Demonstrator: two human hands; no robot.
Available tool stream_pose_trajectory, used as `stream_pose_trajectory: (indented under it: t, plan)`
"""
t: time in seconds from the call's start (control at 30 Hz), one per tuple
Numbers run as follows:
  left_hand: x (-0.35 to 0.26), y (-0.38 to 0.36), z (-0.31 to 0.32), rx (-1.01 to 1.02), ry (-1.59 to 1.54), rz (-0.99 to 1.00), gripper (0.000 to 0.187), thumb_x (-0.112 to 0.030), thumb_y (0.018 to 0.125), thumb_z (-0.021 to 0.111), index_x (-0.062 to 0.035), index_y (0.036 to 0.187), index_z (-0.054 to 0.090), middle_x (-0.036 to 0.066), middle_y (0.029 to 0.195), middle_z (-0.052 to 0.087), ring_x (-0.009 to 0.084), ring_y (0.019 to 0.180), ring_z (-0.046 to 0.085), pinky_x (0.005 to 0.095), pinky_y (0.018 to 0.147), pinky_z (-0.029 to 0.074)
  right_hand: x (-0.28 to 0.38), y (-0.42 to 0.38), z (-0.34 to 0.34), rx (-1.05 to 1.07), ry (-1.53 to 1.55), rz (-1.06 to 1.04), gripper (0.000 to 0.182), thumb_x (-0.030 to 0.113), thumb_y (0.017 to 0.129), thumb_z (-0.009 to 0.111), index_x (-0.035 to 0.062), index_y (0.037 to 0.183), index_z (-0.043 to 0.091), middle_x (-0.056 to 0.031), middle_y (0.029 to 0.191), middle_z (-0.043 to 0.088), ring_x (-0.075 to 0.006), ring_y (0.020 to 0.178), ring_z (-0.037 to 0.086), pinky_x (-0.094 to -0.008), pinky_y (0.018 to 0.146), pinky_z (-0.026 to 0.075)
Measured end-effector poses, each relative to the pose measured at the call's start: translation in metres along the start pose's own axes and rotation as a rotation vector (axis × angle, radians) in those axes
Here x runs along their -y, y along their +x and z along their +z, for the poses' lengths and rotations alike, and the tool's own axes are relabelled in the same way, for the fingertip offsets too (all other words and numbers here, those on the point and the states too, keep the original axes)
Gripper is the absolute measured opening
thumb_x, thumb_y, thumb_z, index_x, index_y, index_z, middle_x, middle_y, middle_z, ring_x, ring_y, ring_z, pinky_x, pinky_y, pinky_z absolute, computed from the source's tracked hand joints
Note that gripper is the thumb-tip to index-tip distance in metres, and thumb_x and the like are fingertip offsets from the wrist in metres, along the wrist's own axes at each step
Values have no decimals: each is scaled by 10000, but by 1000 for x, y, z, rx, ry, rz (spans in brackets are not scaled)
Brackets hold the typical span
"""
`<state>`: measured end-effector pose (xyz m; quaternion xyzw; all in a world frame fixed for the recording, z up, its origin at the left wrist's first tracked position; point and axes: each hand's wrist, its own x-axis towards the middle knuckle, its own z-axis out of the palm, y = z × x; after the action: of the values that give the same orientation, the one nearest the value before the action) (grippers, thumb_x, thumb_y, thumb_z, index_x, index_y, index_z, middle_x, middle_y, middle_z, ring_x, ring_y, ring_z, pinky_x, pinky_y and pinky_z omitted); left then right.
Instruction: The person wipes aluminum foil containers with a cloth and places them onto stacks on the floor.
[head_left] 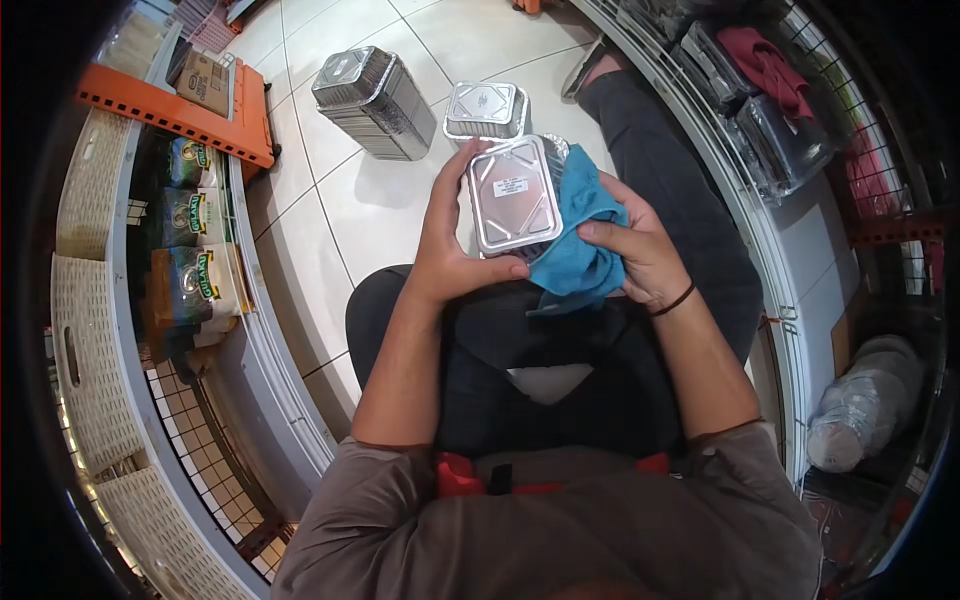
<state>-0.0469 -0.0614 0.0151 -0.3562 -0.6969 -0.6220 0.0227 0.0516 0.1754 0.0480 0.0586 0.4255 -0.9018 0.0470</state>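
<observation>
My left hand (450, 235) is wrapped round the side of a stack of aluminium foil trays (500, 228), held up over my lap with a labelled base facing me. In my right hand (640, 240) is a bunched blue cloth (585, 245), pinched by the thumb and pressed against the right side of the stack. Just beyond, a shorter stack of foil trays (484, 108) stands on the floor. To its left is a taller foil tray stack (375, 105). My right fingers are partly hidden behind the cloth.
White floor tiles (320, 235) lie between two shelving racks. Gulaku packs (200, 280) and woven plastic baskets (90, 350) fill the left rack. On the right are plastic-wrapped dark packs (780, 150), a red cloth (765, 70) and a roll of clear plastic items (865, 405).
</observation>
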Motion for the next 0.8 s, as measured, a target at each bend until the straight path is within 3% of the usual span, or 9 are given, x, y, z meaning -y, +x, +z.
stream_pose_trajectory:
  t: [0.17,0.3,0.33,0.43,0.47,0.53,0.6,0.7,0.8]
  plan:
    - [0,1,-6,-150,-400,-163,1324,-260,492,1054,-60,1627,403,183,1552,539,350,1429,520,469,1205,403,4,-4,-7,24,-88,3,664,-69,930,681,-70,1562,481,-152,1328,711,-173,1085,714,-259,954,581]
    - [23,36,-70,-474,-194,-154,1063,-414,700,917,-93,1597,446,166,1521,541,371,1361,544,481,1137,455,2,-2,-12,-116,-310,-58,662,-52,918,701,-68,1549,503,-145,1326,713,-174,1089,712,-256,951,578]
    - [10,58,-83,-547,-71,-180,975,-455,788,863,-48,1574,454,195,1511,528,384,1333,550,486,1107,470,0,-2,-15,-109,-301,-61,662,-52,918,701,-68,1549,503,-145,1326,713,-174,1089,712,-256,951,578]
    - [5,122,-131,-652,215,-243,1081,-585,804,863,76,1543,434,284,1451,502,395,1307,557,505,1103,495,-5,-2,-20,-115,-394,-90,655,-50,908,699,-75,1537,516,-153,1281,724,-168,1021,714,-255,911,590]
    - [28,141,-157,-761,422,-85,1119,-582,767,905,155,1486,468,314,1396,548,372,1169,647,458,951,581,-5,-1,-21,-115,-430,-104,653,-50,905,698,-77,1533,520,-155,1265,727,-166,998,715,-254,898,594]
    - [30,162,-166,-818,559,-144,1142,-677,772,850,64,1547,461,278,1454,514,399,1270,596,554,1132,455,-4,-1,-19,-105,-427,-110,655,-50,902,696,-76,1532,521,-152,1260,728,-165,997,713,-252,896,591]
    - [56,171,-177,-769,712,-249,1160,-702,763,842,50,1558,457,264,1478,503,400,1293,584,562,1158,407,-5,-2,-18,-97,-416,-114,658,-50,895,693,-73,1531,525,-146,1249,729,-162,994,710,-248,894,587]
    - [87,159,-174,-384,915,-709,1181,-759,746,823,-8,1582,458,216,1565,448,392,1369,530,579,1212,282,-8,-2,-18,-80,-407,-126,657,-51,892,691,-71,1528,528,-140,1240,730,-159,991,708,-245,890,583]
    - [111,129,-157,-545,807,-632,1174,-760,734,841,-31,1577,469,214,1610,407,398,1426,486,602,1208,272,-10,-3,-21,-39,-415,-134,650,-54,893,688,-71,1524,532,-133,1229,731,-154,986,705,-242,883,580]
